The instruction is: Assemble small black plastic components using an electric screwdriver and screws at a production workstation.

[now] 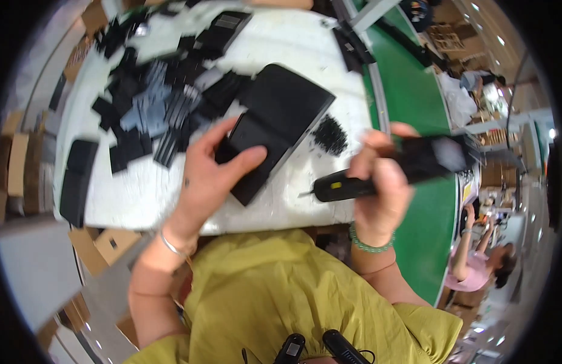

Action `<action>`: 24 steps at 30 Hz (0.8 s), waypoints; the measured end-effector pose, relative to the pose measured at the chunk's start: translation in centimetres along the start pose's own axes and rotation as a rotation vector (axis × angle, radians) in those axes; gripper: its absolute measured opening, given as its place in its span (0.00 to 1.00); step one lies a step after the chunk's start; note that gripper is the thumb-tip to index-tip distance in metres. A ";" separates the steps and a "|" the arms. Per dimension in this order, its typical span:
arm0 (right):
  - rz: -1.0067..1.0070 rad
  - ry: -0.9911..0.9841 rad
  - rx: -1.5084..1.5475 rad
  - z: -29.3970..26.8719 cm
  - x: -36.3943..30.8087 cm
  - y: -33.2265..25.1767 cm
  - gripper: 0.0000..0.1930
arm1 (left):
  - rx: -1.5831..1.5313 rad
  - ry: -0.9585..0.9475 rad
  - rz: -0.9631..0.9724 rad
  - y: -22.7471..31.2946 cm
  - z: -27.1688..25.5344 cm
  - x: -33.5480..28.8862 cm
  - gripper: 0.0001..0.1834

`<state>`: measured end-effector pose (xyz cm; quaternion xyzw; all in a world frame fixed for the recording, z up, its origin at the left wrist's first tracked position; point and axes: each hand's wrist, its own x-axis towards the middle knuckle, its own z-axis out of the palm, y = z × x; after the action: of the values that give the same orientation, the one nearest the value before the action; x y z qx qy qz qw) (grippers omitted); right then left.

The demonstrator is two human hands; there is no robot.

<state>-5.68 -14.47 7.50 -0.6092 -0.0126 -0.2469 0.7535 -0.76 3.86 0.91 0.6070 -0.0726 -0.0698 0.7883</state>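
Observation:
My left hand point(217, 167) is closed on the near part of a black hinged case point(287, 100). The case lies opened out on the white table, its wider part pointing away from me, and my thumb presses on its surface. Wrapped in the fingers of my right hand point(383, 185) is a black electric screwdriver point(341, 187) with a small yellow mark. Its thin bit points left, toward the case but apart from it; its rear end is blurred. Between the case and the screwdriver sits a small heap of tiny black screws point(330, 135).
Black and grey flat parts point(150, 103) are piled on the left of the white table point(129, 203). Another black case point(78, 182) stands at its left edge. A green conveyor point(423, 230) runs along the right. Cardboard boxes point(102, 246) lie below left; a person in pink point(475, 270) is farther right.

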 end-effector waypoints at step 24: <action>0.310 -0.346 0.186 -0.9 0.1 2.2 0.23 | -0.125 -0.102 -0.181 4.4 -3.4 -6.2 0.30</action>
<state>-4.96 -15.02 5.36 -0.5649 -0.0703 -0.0181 0.8220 -6.07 9.43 4.11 0.5564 -0.0531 -0.1759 0.8104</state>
